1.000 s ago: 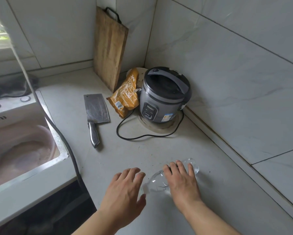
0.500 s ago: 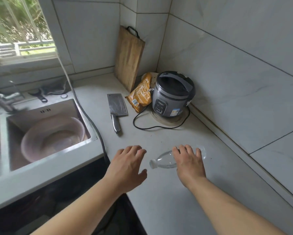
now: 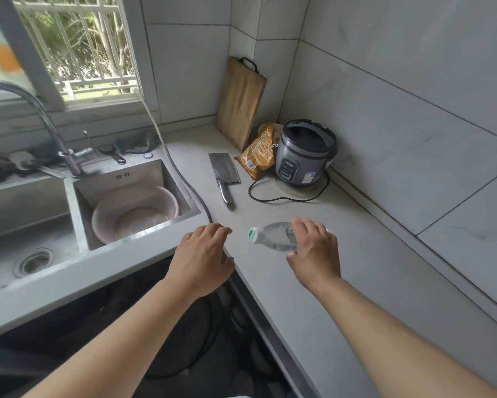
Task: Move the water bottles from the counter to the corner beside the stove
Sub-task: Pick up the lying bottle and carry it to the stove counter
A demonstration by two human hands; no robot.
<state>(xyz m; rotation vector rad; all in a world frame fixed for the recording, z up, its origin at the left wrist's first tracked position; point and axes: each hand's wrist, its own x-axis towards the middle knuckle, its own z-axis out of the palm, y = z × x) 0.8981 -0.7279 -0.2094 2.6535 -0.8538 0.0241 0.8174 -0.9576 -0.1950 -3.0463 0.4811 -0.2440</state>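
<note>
While a person stands at a kitchen corner, the right hand [image 3: 313,251] grips a clear plastic water bottle [image 3: 276,238] from above, fingers curled over its barrel and the thumb tucked beneath, over the pale stone counter [image 3: 370,282]. The bottle lies on its side, its long axis running left to right across the view. Its white-and-green cap [image 3: 254,235] points toward the left hand [image 3: 201,254], and its base is hidden under the gripping palm. Whether the bottle rests on the counter or is just lifted off it cannot be told. The left hand hovers near the cap, over the counter's edge beside the stainless steel sink [image 3: 143,170], fingers loosely bent and holding nothing. Farther back are a grey electric rice cooker [image 3: 304,156], an orange snack packet [image 3: 257,156], a steel cleaver [image 3: 223,172] and a wooden cutting board [image 3: 241,107] leaning on the tiled wall. No stove and no second bottle is in view, so the carry appears barely begun. The right hand, already on the bottle, is the likelier one to carry it. The sideways grip suggests the wrist must turn to stand the bottle upright at the corner.
</note>
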